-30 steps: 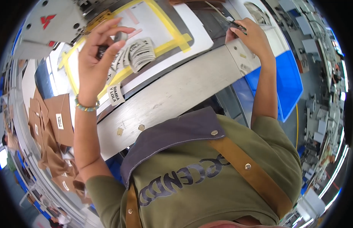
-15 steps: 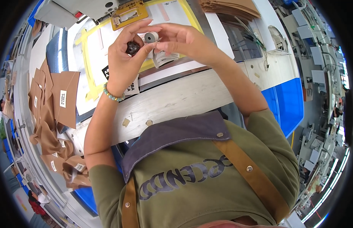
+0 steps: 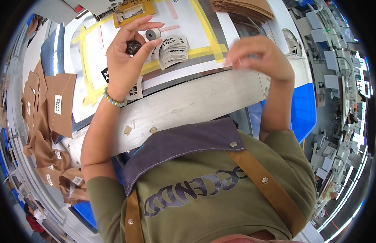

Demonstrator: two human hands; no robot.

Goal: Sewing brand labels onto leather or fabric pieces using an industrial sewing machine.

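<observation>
My left hand (image 3: pixel 124 62) is raised over the worktable, a small bobbin (image 3: pixel 153 34) wound with pale thread pinched between thumb and fingers. A dark, round metal part with holes (image 3: pixel 133 47), like a bobbin case, is tucked in the same palm. Off to the right, my right hand (image 3: pixel 261 56) hangs above the table's near edge, apart from the bobbin. Motion smears its bent fingers, so whether they grip anything is unclear. Beneath the bobbin lies a fanned stack of white printed labels (image 3: pixel 172 54). More labels (image 3: pixel 135 90) show beside my left wrist.
A white sewing machine (image 3: pixel 54 9) stands at the far left, with a yellow metal plate (image 3: pixel 133 13) by it. Yellow tape (image 3: pixel 208 30) frames the white work sheet. Brown pieces (image 3: pixel 60 115) hang at left; others (image 3: pixel 244 7) are stacked far right. A blue bin (image 3: pixel 303 111) sits right.
My right hand has left the bobbin and swung right, toward the table's near edge. My left hand keeps the bobbin and dark metal part. The label stack is now in fuller view.
</observation>
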